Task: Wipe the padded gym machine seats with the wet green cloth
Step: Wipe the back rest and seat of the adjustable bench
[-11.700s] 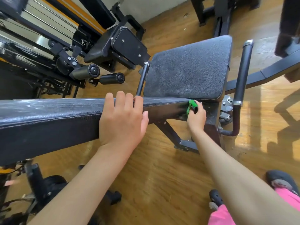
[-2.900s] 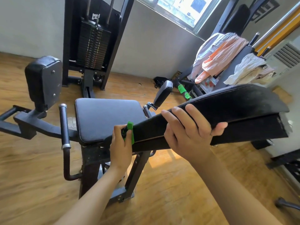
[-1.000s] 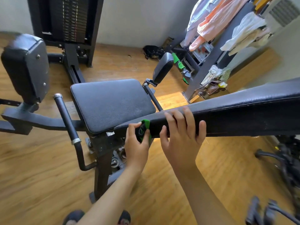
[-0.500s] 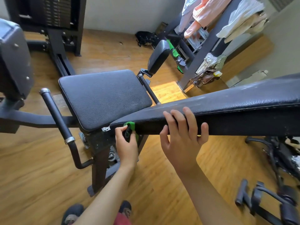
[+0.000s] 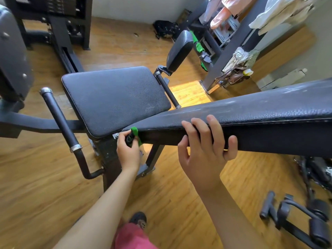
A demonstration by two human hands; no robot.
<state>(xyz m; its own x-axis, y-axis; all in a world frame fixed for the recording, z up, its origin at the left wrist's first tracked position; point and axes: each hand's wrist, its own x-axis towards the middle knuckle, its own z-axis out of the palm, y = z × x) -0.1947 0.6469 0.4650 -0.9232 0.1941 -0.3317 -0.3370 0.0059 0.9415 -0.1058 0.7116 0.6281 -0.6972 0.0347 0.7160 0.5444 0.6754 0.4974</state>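
A long black padded backrest (image 5: 251, 112) runs from the right edge down to the middle of the view. My right hand (image 5: 204, 150) grips its near side edge, fingers over the top. My left hand (image 5: 127, 151) holds the bunched green cloth (image 5: 135, 133) against the backrest's lower end, where it meets the flat black seat pad (image 5: 115, 97). The cloth is mostly hidden in my fist.
A black handle bar (image 5: 61, 121) stands left of the seat, another (image 5: 167, 88) on its right. A small pad (image 5: 178, 51) sits behind it, a large one (image 5: 12, 56) at far left. A rack with clothes (image 5: 233, 33) stands at back right. Floor equipment (image 5: 296, 218) lies at lower right.
My left hand has slid the cloth down the backrest's side edge to its lower end by the seat. My right hand kept its grip on the backrest while my view shifted.
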